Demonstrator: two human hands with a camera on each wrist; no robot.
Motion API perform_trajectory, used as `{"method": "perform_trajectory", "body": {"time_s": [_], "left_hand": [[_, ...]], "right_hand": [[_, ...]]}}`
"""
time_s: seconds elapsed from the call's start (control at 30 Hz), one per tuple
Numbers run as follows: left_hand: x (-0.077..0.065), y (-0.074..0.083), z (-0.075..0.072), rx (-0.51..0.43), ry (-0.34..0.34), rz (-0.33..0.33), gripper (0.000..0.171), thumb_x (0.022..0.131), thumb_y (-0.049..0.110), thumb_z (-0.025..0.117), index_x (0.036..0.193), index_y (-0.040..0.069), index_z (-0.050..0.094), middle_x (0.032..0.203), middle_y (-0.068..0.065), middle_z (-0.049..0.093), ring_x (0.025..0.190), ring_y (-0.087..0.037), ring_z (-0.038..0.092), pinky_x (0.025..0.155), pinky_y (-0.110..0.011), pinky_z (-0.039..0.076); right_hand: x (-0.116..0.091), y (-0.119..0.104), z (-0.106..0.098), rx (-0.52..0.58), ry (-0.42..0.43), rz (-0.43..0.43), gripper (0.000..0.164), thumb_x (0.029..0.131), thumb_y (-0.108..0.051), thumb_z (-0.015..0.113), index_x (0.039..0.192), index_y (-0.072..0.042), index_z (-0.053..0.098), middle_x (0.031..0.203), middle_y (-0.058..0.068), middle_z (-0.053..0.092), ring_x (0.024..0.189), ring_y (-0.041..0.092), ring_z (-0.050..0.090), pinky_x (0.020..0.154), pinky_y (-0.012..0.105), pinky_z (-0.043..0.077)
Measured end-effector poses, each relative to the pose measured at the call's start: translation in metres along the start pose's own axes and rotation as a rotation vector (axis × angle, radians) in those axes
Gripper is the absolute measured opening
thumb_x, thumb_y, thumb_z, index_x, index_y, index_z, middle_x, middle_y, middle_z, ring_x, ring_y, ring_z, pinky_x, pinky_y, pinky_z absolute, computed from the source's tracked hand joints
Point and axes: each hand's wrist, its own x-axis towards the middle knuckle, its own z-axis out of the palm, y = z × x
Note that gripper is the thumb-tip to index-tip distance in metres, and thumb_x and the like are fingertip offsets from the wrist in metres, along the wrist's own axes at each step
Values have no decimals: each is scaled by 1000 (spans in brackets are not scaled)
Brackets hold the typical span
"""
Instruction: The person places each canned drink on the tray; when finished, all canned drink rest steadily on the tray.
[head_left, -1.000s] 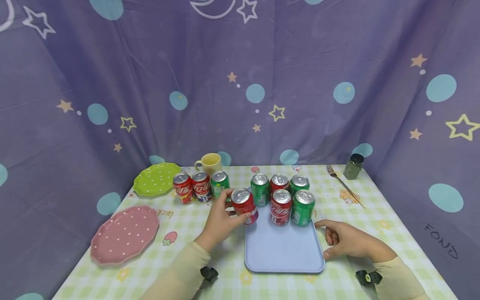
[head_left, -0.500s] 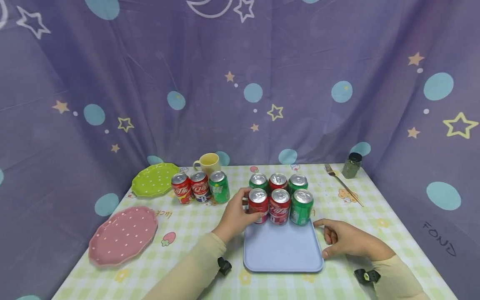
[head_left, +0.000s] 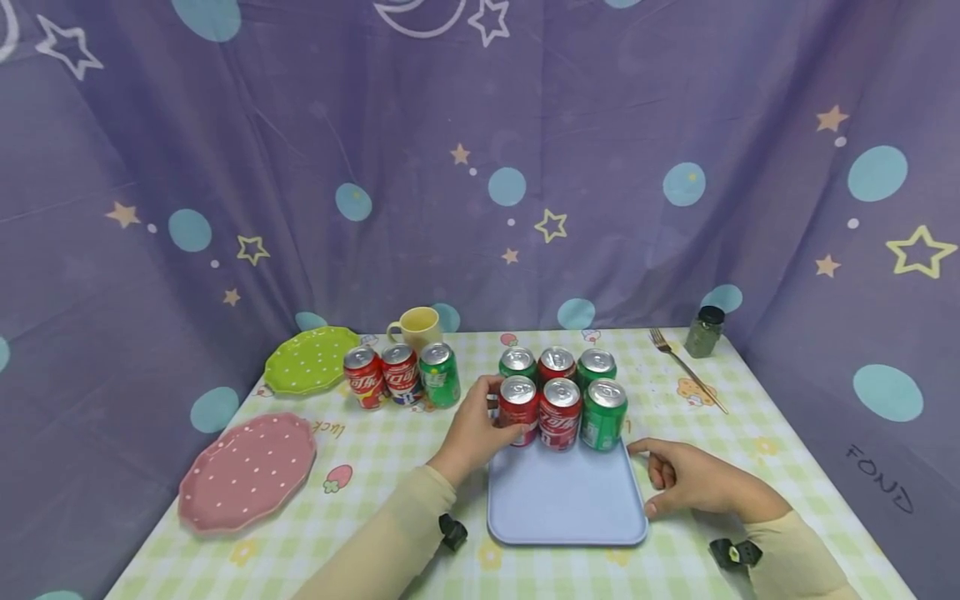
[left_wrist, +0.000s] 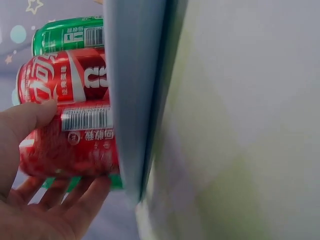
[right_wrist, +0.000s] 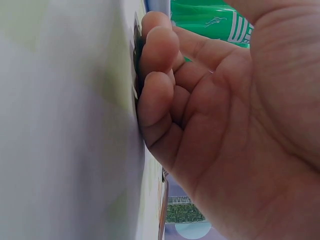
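Observation:
My left hand [head_left: 472,429] grips a red cola can [head_left: 517,408], its thumb in front and its fingers around the left side. This can stands at the front left of two rows on a light blue tray [head_left: 567,500]. Beside it are another red cola can [head_left: 559,417] and a green soda can [head_left: 603,417]; behind them stand two green cans and a red one, partly hidden. My right hand [head_left: 701,479] rests at the tray's right edge, index finger and thumb touching the rim. Its other fingers lie loosely bent against the tablecloth in the right wrist view.
Left of the tray stand two red cans [head_left: 364,379] and a green can [head_left: 439,377], before a yellow mug [head_left: 420,327]. A green plate [head_left: 311,360] and a pink plate [head_left: 247,472] lie farther left. A fork [head_left: 688,372] and a jar [head_left: 704,333] are at the back right.
My left hand has carried the red cola can rightward and down onto the tray, next to the front red can, and still holds it. My right hand has stayed at the tray edge.

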Motion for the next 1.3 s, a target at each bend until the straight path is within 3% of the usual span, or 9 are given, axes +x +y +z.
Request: {"method": "perform_trajectory", "body": {"time_s": [0.17,0.27,0.37,0.53,0.63,0.77,0.97,1.13,1.3], "left_hand": [[-1,8,-22,8,-102,-16,82,82,28,93,147,12,47,135,-8,59,122,-31,61,99,-48,55],[2,15,-48,-34,-97,29,76,84,29,91,146,13,50,134,-9,62,123,-35,62,103,-53,53],[5,22,-79,-100,10,121,60,92,20,84,143,11,54,133,-10,64,125,-36,61,108,-56,49],[7,15,-133,-155,292,250,50,95,6,77,140,2,55,134,-13,63,131,-36,57,114,-51,41],[11,-6,-157,-148,472,238,51,94,2,77,140,-1,54,136,-14,61,134,-33,54,118,-44,37],[11,-39,-178,-142,613,112,59,93,3,78,145,1,50,142,-14,57,138,-32,49,123,-41,30],[4,-73,-188,-153,473,-98,86,92,12,82,160,5,30,158,-23,38,148,-40,34,124,-53,25],[3,-97,-185,-165,358,-182,97,92,11,82,165,9,17,158,-28,34,144,-43,39,118,-54,36],[3,-113,-181,-136,342,-241,98,93,11,80,166,9,14,156,-30,38,143,-45,41,117,-55,38]], "right_hand": [[1,1,1,3,-1,5,87,79,-24,94,149,3,48,88,9,59,65,10,48,56,26,42],[1,0,1,2,-1,8,88,79,-24,94,149,3,47,88,9,59,65,10,49,57,26,42],[1,0,1,7,-1,11,88,79,-23,94,149,3,47,88,9,59,66,11,49,56,26,42],[2,1,1,3,1,11,88,78,-24,94,148,2,48,88,8,59,67,11,50,57,26,43],[1,2,0,-2,6,11,88,78,-24,94,149,2,48,88,8,59,67,11,50,57,26,43],[1,3,-1,1,9,8,88,78,-24,94,148,2,48,88,8,59,66,11,49,57,26,43],[1,3,0,-1,7,10,87,78,-24,94,148,1,49,88,8,59,67,11,50,57,26,43],[1,3,0,-1,9,11,87,78,-23,94,148,1,49,89,8,59,68,12,50,58,26,43],[1,3,0,1,6,10,87,78,-23,94,148,1,49,89,8,59,68,12,50,58,26,43]]}}
